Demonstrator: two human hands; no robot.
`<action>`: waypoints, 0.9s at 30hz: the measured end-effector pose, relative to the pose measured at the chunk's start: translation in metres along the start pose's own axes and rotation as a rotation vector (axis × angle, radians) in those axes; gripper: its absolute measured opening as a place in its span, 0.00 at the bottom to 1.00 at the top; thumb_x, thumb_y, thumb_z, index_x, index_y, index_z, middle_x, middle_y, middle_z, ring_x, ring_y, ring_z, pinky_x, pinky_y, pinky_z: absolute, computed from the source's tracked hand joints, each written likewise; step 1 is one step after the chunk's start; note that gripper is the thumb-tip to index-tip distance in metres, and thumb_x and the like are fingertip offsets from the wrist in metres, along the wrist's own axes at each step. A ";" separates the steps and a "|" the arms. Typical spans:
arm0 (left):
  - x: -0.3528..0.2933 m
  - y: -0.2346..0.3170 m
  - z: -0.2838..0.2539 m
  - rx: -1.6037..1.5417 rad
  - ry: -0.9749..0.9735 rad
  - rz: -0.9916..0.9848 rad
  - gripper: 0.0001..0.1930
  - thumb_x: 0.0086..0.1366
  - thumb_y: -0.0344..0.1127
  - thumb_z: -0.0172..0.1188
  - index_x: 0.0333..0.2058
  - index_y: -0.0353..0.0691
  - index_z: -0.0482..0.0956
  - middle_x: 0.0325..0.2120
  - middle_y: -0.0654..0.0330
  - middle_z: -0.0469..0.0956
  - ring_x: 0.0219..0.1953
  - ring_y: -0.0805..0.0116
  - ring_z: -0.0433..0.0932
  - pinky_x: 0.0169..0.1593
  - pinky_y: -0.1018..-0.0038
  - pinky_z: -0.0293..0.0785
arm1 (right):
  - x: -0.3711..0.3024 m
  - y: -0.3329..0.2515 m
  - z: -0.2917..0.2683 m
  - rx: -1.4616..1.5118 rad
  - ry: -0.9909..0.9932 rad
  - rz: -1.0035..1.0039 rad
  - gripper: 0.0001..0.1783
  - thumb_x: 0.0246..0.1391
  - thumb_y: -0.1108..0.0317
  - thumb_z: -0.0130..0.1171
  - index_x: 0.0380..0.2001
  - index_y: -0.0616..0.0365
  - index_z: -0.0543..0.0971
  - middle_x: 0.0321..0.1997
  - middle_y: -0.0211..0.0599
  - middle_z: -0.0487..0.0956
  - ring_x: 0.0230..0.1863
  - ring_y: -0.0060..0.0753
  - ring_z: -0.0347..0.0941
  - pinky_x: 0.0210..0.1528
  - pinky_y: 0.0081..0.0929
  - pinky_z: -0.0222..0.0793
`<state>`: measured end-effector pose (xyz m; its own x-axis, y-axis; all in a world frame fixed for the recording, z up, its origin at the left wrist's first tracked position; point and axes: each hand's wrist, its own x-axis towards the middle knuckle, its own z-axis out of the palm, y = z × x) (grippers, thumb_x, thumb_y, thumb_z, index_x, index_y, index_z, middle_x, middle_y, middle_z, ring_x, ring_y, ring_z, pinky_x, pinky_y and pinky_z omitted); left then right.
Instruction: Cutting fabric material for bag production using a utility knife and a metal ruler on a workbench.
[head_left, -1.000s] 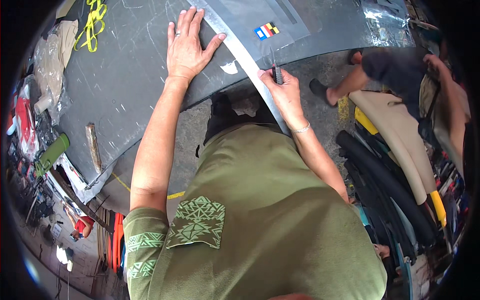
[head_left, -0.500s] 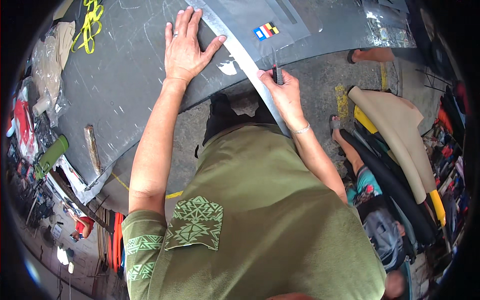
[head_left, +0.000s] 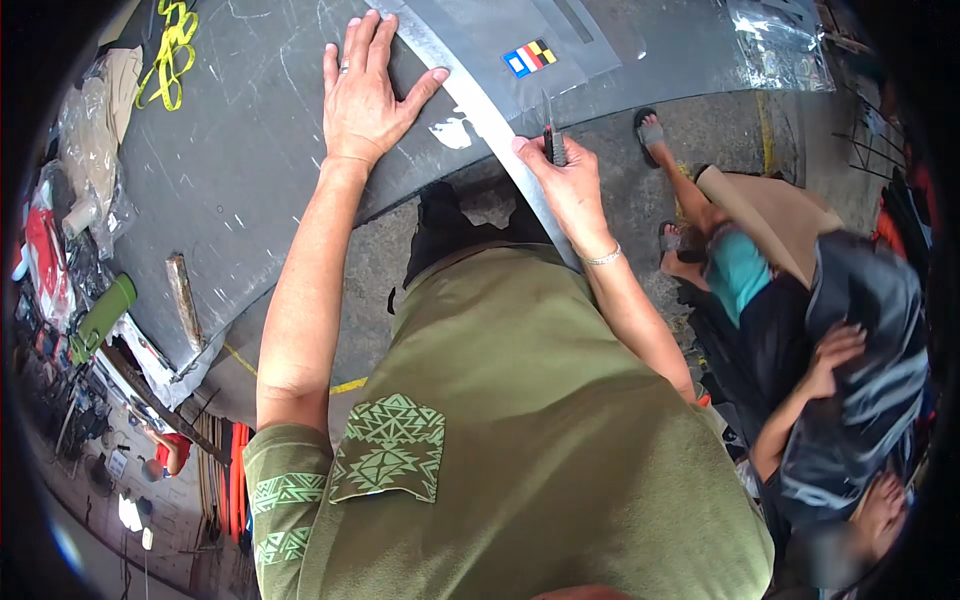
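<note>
Our left hand (head_left: 367, 110), fingers spread, touches the metal straightedge (head_left: 484, 117) (likely stiff; grip its edges); past the bench's (head_left: 250, 150) near edge, our right hand (head_left: 570, 185) pinches it and a utility knife (head_left: 556, 150).

Our olive-green shirt (head_left: 560, 400) has a chest pocket (head_left: 388, 455) and short left sleeve (head_left: 288, 490) geometrically patterned in pale green; we also wear black bottoms (head_left: 438, 222), a ring (head_left: 344, 68) and a silvery bracelet (head_left: 604, 257).

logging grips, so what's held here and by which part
The right hand holds a cutter knife by its handle, blade exposed; the left hand lies spread flat, gripping nothing.
</note>
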<state>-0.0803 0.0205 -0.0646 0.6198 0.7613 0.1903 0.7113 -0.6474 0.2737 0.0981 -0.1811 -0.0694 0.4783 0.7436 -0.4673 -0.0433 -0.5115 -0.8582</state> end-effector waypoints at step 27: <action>0.009 0.021 -0.028 -0.038 -0.164 -0.110 0.47 0.61 0.59 0.67 0.69 0.33 0.62 0.69 0.41 0.62 0.75 0.44 0.56 0.76 0.47 0.46 | -0.001 0.000 0.000 0.024 -0.011 -0.019 0.10 0.58 0.65 0.73 0.30 0.61 0.85 0.24 0.15 0.73 0.26 0.10 0.61 0.29 0.18 0.57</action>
<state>-0.0686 0.0149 -0.0310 0.5872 0.8094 0.0024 0.7663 -0.5569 0.3203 0.0977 -0.1818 -0.0685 0.4699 0.7578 -0.4527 -0.0549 -0.4867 -0.8718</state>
